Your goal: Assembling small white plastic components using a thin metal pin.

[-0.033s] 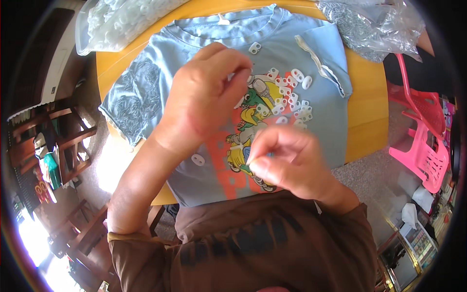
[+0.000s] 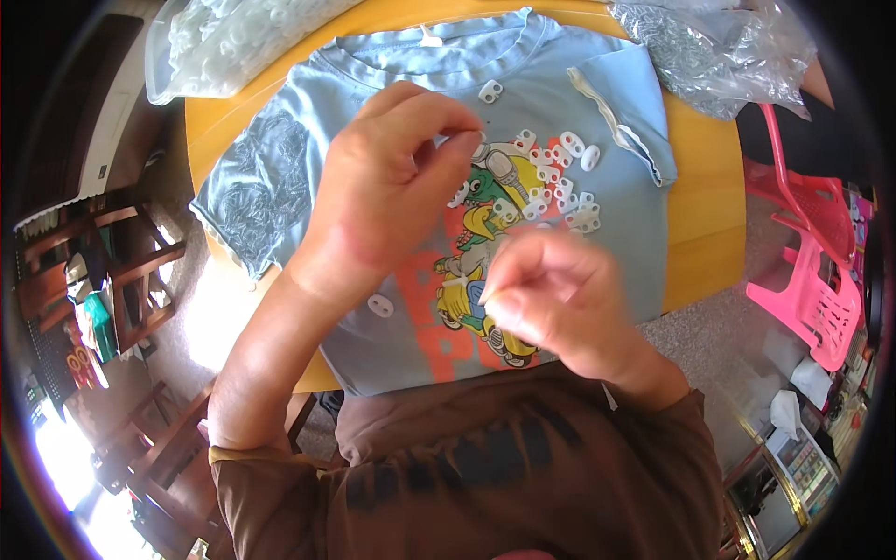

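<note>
A light blue T-shirt (image 2: 616, 243) with a cartoon print lies spread out beneath both hands. My left hand (image 2: 397, 173) is closed over the shirt's middle, thumb and fingertips pressed together; what they pinch, if anything, is hidden. Lower and to the right, my right hand (image 2: 560, 303) is closed in a pinch too, slightly blurred, and anything in it is too small to make out. Several small white plastic pieces with two holes (image 2: 565, 191) are scattered right of my left hand. One lone white piece (image 2: 380, 305) sits beside my left wrist.
Thin grey wire-like bits (image 2: 266, 182) are heaped on the left sleeve. At the far left stands a clear container (image 2: 168, 65) of white pieces; a clear plastic bag (image 2: 719, 56) of thin metallic bits lies far right. The yellow table (image 2: 705, 233) is round-edged. Pink plastic chairs (image 2: 807, 299) stand to the right.
My right hand has shifted very slightly to the right. My left hand has barely moved, its fingers still pinched. The scattered pieces stay where they were.
</note>
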Tool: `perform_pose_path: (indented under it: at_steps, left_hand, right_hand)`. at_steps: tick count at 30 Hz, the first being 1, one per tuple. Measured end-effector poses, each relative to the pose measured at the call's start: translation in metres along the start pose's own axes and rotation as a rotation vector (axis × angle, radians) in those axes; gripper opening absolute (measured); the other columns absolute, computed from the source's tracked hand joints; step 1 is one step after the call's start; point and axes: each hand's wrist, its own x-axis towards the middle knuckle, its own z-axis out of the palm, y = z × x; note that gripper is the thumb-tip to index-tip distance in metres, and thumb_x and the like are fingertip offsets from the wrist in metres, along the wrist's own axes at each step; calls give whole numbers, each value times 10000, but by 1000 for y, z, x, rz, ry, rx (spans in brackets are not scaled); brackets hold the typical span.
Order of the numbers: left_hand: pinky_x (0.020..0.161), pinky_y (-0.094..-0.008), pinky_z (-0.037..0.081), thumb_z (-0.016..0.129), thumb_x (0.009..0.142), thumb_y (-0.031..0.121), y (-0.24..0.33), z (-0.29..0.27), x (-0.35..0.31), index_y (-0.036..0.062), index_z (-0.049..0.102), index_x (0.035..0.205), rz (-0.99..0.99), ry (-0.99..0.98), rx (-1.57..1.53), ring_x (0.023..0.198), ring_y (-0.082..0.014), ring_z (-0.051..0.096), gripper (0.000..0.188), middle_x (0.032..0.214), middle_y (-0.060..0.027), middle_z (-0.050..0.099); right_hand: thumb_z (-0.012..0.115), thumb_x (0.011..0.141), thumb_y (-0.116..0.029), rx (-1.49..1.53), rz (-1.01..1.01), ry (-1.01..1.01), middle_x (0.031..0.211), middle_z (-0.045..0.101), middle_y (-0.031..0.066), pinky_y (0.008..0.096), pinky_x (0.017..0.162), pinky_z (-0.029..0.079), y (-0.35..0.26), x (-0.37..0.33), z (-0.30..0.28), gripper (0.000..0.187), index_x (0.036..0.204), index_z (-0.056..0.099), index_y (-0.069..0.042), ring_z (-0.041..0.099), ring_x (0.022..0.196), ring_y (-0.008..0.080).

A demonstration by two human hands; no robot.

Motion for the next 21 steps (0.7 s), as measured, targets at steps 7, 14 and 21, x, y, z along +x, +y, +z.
perform_pose_path:
  at_steps: [7,14,21]
  left_hand:
    - [506,-163,390,585,836,88,26,-14,-51,10,578,952,-454,10,-888,568,-36,481,140,762,-3,579]
    - [549,-159,393,562,843,40,23,-12,-80,5,572,967,-455,66,-1047,623,-30,474,129,822,-12,588]
    - [568,-159,397,547,851,27,16,-10,-92,2,558,975,-410,97,-1054,647,-20,470,127,837,-12,581]
  right_hand:
    - [561,846,-60,154,-196,113,793,551,3,182,626,402,1,13,5,94,906,545,11,489,714,40]
    - [547,856,-61,87,-184,87,798,555,13,182,602,386,1,17,21,111,913,543,34,469,697,41]
    - [538,858,-48,-40,-198,56,799,555,25,186,604,388,9,16,27,121,934,548,46,468,692,47]
